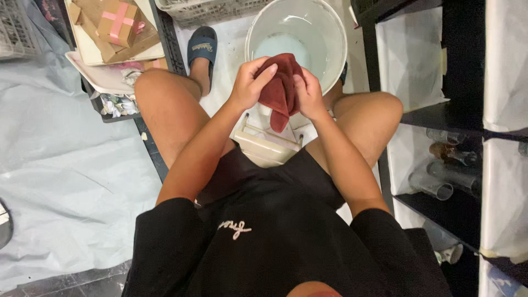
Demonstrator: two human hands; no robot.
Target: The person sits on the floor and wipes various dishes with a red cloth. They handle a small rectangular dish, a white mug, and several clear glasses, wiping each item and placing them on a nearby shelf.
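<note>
So we're sitting on a low cream stool with both hands up over a white bucket that sits on the floor between our knees. The left hand and the right hand are both wrapped around a dark red cloth, bunched up between them. Left fingers are curled over the top of the cloth, thumb pressing into it; right fingers are closed tight on its other side, so both hands are gripping it firmly. A loose tail of the cloth hangs down below the hands, just above the front edge of the stool. The cloth is held over the near rim of the bucket, not inside it.

The bucket has a bit of cloudy water at the bottom. Beyond the left knee there's one foot in a dark blue slipper on the floor, just beside the bucket.

Off to the left is a black rack holding a pale tray, with a cardboard box taped in pink sitting on flattened cardboard. Below that the floor is covered by a light grey sheet. On the right side stands a black shelf lined with white paper, and a few clear glasses lie on their sides on its lower level.
</note>
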